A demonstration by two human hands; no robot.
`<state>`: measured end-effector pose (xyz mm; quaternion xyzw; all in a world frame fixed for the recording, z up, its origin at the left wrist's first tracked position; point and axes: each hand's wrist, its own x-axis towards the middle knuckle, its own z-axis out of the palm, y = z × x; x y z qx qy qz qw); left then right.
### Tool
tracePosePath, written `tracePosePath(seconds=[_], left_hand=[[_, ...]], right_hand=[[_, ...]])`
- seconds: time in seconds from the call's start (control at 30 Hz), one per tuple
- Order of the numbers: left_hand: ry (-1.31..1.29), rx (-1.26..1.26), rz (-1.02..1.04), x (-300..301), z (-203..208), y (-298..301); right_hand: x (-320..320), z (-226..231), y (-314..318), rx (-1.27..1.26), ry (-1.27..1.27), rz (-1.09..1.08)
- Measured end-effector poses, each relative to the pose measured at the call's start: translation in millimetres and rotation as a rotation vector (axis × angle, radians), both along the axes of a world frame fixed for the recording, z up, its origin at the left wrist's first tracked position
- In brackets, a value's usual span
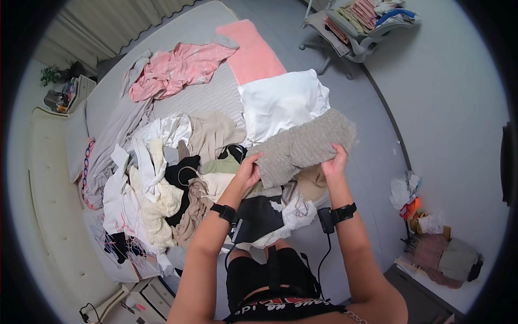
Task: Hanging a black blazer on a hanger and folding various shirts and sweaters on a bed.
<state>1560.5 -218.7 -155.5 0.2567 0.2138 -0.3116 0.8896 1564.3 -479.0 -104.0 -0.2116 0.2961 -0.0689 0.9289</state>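
A folded grey-beige knit garment is stretched level between my hands, above the near right edge of the bed. My left hand is closed on its left end, with the thumb on top. At the right end, my right hand pinches the lower edge. Just beyond the garment lies a white pillow-like piece, partly covered by it. Below my left hand is a black cloth, next to a white lacy garment.
A heap of mixed clothes covers the near half of the bed. Farther back lie a pink patterned cloth and a pink mat. An office chair piled with folded clothes stands at the far right. Hangers lie near the headboard.
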Motion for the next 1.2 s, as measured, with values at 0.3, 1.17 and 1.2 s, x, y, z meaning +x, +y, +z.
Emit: tracePosePath(seconds=[0.3, 1.17, 1.2], left_hand=[[0.311, -0.309, 0.436, 94.6, 0.7, 2.2], [-0.621, 1.637, 0.039, 114.7, -31.6, 11.9], [-0.744, 1.784, -0.185, 113.8, -47.1, 13.1]], right_hand=[[105.2, 80.4, 9.7, -0.459, 0.118, -0.064], [158.2, 3.6, -98.7, -1.801, 0.172, 0.546], [155.0, -8.3, -98.0, -1.806, 0.175, 0.543]])
